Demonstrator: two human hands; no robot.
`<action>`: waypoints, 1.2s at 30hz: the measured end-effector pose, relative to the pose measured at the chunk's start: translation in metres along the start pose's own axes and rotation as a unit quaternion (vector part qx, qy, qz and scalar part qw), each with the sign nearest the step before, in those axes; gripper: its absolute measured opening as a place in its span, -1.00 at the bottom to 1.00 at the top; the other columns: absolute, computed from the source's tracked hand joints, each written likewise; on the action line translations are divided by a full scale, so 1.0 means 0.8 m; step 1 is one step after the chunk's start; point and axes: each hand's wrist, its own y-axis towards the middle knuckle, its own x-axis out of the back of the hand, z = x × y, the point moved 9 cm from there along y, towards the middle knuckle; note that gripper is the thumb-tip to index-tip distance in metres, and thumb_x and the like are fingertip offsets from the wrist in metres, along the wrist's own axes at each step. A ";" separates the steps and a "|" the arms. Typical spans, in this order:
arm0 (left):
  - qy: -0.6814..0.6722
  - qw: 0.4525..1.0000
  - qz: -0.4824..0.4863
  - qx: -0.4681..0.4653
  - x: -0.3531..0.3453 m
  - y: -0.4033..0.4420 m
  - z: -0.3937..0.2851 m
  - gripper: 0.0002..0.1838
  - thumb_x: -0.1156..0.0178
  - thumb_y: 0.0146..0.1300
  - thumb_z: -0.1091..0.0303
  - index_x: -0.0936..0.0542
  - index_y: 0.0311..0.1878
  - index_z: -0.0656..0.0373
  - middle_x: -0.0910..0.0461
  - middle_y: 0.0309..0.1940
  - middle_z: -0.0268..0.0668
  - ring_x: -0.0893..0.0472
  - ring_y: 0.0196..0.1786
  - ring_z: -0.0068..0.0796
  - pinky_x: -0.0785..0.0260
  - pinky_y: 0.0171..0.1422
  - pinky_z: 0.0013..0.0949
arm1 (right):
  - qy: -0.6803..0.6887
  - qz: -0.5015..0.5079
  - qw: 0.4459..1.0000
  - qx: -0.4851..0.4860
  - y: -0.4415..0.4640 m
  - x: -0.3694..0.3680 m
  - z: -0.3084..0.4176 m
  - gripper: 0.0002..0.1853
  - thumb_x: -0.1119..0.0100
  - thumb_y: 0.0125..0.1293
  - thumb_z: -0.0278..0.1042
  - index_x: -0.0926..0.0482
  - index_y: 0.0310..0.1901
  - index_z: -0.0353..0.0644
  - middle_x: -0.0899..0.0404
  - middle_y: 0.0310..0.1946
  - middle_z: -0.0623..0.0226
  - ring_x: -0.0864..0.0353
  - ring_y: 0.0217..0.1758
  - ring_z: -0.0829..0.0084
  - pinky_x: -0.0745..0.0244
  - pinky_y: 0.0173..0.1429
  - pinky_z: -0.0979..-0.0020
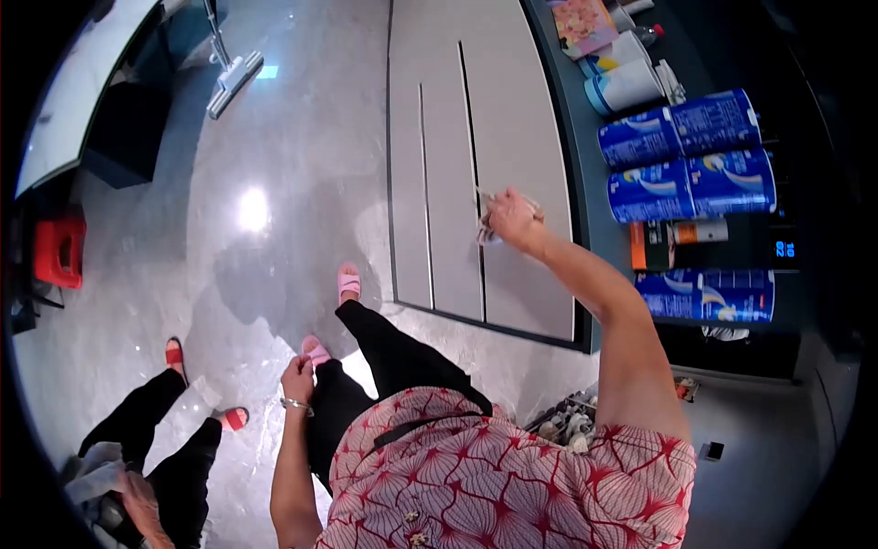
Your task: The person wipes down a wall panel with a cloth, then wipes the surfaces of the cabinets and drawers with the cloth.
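My right hand (514, 220) is closed around a crumpled pale cloth (489, 233) and presses it to the front of a light grey drawer cabinet (521, 119), across the dark gap between two panels. Much of the cloth is hidden under my fingers. My left hand (297, 379), with a bracelet at the wrist, hangs low beside my leg. Its fingers are curled in, and nothing shows in them.
Blue wrapped paper rolls (692, 186) and other goods stand on the dark cabinet top (594, 137). At lower left another person's hand (144, 508) is near a pale cloth (96, 476). A flat mop (235, 84) and red stool (59, 252) stand beyond.
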 end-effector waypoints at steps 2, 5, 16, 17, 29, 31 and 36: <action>-0.001 1.000 -0.006 0.002 -0.002 0.012 -0.022 -0.76 -0.14 0.19 0.35 -0.57 -0.12 0.26 -0.64 -0.28 -0.13 -0.61 -0.22 -0.35 -0.42 -0.07 -0.37 | -0.018 -0.009 0.999 -0.036 0.048 0.002 -0.064 -0.86 -0.13 0.06 -0.21 -0.66 -0.35 0.11 -0.54 -0.20 0.54 -0.41 0.04 0.43 -0.19 0.04 0.24; -0.010 1.000 -0.016 0.001 -0.008 0.040 -0.039 -0.77 -0.15 0.19 0.36 -0.57 -0.13 0.26 -0.63 -0.29 -0.13 -0.61 -0.23 -0.35 -0.42 -0.08 -0.37 | -0.047 -0.058 0.991 -0.114 0.119 0.015 -0.166 -0.83 -0.11 0.07 -0.24 -0.66 -0.31 0.12 -0.50 -0.14 0.51 -0.32 0.12 0.40 -0.15 0.10 0.22; -0.038 0.996 0.037 0.068 -0.104 0.122 -0.158 -0.80 -0.10 0.18 0.43 -0.55 -0.14 0.26 -0.60 -0.37 -0.24 -0.58 -0.31 -0.44 -0.40 -0.15 -0.42 | -0.056 -0.244 0.909 -0.333 0.284 0.071 -0.517 -0.80 0.01 0.17 -0.28 -0.60 -0.23 0.00 -0.50 -0.17 0.38 -0.41 0.00 0.40 -0.29 -0.06 0.28; -0.076 0.993 0.054 0.078 -0.116 0.125 -0.160 -0.80 -0.10 0.19 0.43 -0.55 -0.13 0.26 -0.59 -0.39 -0.29 -0.56 -0.33 -0.49 -0.39 -0.17 -0.45 | -0.107 -0.282 0.900 -0.315 0.288 0.081 -0.524 -0.80 0.01 0.16 -0.31 -0.59 -0.22 0.03 -0.50 -0.17 0.35 -0.43 -0.01 0.40 -0.32 -0.10 0.27; -0.003 0.993 0.105 0.054 -0.070 0.174 -0.168 -0.83 -0.12 0.20 0.43 -0.56 -0.14 0.21 -0.56 -0.41 -0.38 -0.50 -0.32 -0.58 -0.35 -0.17 -0.50 | 0.102 -0.061 0.988 -0.097 0.254 -0.023 -0.260 -0.80 -0.05 0.09 -0.33 -0.61 -0.25 0.09 -0.57 -0.26 0.35 -0.53 -0.07 0.33 -0.34 -0.04 0.22; -0.042 0.995 0.088 0.035 -0.048 0.185 -0.146 -0.83 -0.10 0.20 0.44 -0.56 -0.16 0.21 -0.58 -0.39 -0.32 -0.52 -0.31 -0.53 -0.37 -0.13 -0.46 | 0.154 -0.073 0.984 -0.061 0.199 -0.043 -0.168 -0.82 -0.07 0.07 -0.32 -0.60 -0.27 0.09 -0.54 -0.26 0.34 -0.51 -0.09 0.35 -0.32 -0.01 0.23; 0.065 0.993 0.094 -0.022 -0.002 0.200 -0.148 -0.81 -0.11 0.16 0.40 -0.57 -0.16 0.19 -0.62 -0.36 -0.15 -0.60 -0.28 -0.30 -0.41 -0.11 -0.34 | 0.216 0.040 0.974 0.055 0.023 -0.034 0.032 -0.88 -0.13 0.01 -0.31 -0.64 -0.39 0.12 -0.54 -0.29 0.47 -0.44 -0.06 0.42 -0.22 0.09 0.31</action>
